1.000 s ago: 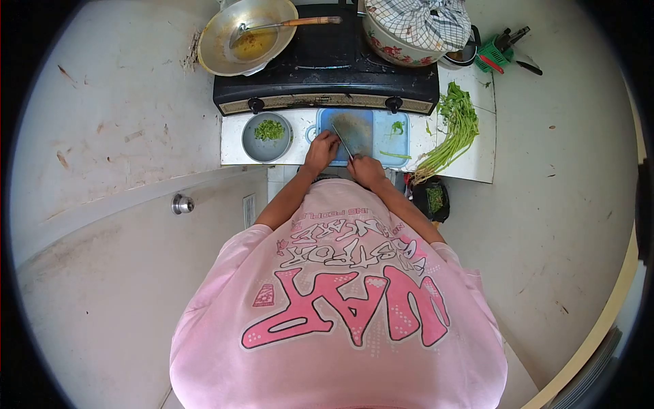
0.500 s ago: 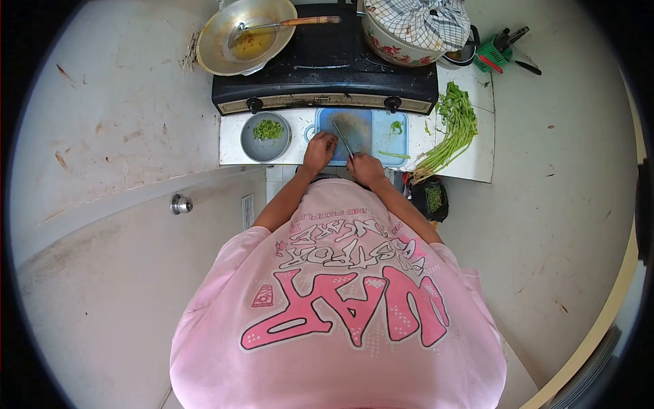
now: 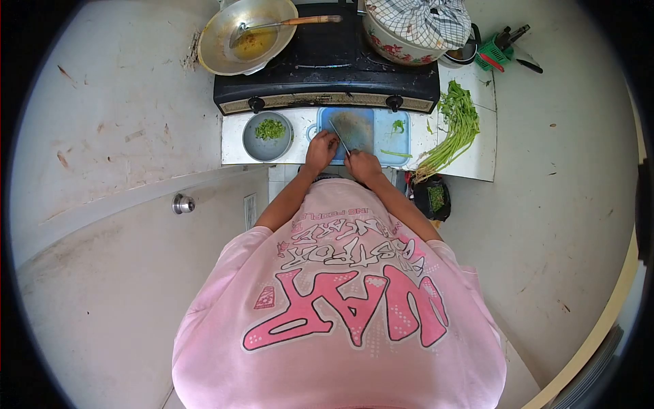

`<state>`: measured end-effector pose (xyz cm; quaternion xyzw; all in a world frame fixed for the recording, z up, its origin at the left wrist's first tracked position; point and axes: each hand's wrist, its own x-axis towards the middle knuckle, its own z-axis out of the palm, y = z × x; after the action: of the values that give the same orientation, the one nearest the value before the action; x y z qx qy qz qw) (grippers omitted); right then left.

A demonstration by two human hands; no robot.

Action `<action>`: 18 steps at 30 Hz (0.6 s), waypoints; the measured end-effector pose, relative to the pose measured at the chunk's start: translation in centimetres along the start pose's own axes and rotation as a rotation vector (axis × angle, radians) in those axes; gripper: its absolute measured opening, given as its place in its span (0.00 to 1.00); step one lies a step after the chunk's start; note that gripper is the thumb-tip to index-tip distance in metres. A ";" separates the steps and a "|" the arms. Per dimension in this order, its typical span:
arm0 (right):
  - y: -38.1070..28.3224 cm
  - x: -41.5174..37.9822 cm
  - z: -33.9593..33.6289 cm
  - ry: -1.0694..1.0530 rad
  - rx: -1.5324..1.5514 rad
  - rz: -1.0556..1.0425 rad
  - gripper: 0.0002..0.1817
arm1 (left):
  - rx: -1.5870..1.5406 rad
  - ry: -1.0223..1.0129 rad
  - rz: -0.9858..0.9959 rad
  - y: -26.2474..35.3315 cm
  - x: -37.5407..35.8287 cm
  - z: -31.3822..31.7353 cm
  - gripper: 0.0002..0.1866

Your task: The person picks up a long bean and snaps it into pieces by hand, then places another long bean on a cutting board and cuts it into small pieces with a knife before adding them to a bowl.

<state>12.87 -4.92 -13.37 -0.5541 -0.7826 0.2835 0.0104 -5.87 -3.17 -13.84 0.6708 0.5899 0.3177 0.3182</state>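
Observation:
My right hand (image 3: 363, 165) is wrapped round the handle of a knife (image 3: 339, 137), whose blade slants up and left across the blue cutting board (image 3: 376, 136). At the board's left side, my left hand (image 3: 321, 149) has its fingers bent and drawn together close to the blade. Whatever those fingers hold, if anything, is hidden. On the board's right part lie a small green leaf piece (image 3: 398, 126) and a thin green stalk (image 3: 396, 154). Left of the board stands a grey bowl (image 3: 253, 146) with chopped greens (image 3: 270, 129) in it.
Behind the board is a black gas stove (image 3: 320, 85) bearing a wok (image 3: 212, 58) with a ladle and a cloth-covered pot (image 3: 402, 51). Leafy green stalks (image 3: 464, 126) lie at the right. Knives stand in a green basket (image 3: 492, 51). A black bag (image 3: 443, 211) hangs below the counter.
The knife blade has shifted slightly left, towards my left hand. Both hands otherwise keep nearly the same places, and the whole view has moved a little.

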 end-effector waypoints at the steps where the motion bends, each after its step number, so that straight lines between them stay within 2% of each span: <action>1: 0.0 0.0 -0.2 -0.004 -0.010 -0.001 0.24 | 0.007 0.003 0.006 -0.1 0.0 0.1 0.06; 12: 0.3 -1.4 -1.4 -0.022 -0.010 -0.017 0.24 | -0.093 0.032 -0.016 -0.4 0.0 0.3 0.06; 18: 0.5 -1.5 -0.6 0.013 -0.013 -0.055 0.25 | -0.009 0.020 -0.014 -0.2 -0.1 0.1 0.06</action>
<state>14.06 -5.90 -12.62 -0.5343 -0.7992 0.2746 0.0196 -5.94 -3.24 -14.10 0.6619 0.5962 0.3250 0.3175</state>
